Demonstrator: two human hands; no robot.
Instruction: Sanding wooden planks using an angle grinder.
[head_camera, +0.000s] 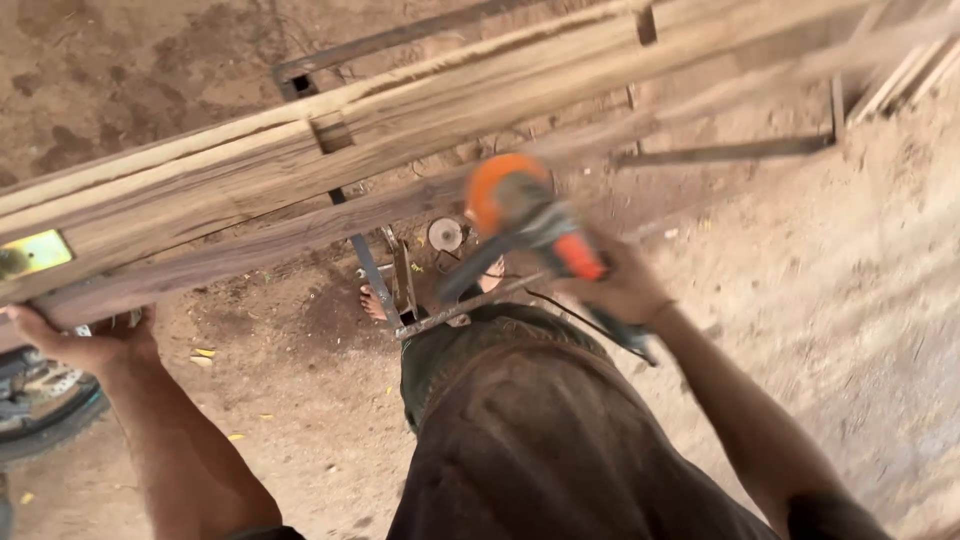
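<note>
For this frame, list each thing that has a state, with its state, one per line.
Left hand: gripping the underside edge of the wooden beam.
Right hand: closed on the orange power tool, held just off the beam; blurred.
Wooden beam: lying across the metal stand, mortise slots open.
Power tool cord: hanging loose.
Wheel: resting on the dirt.

The orange power tool (530, 225) in the right hand (620, 290) was blurred by motion. The left hand (85, 340) fingers were hidden behind the wooden beam (250, 190).
</note>
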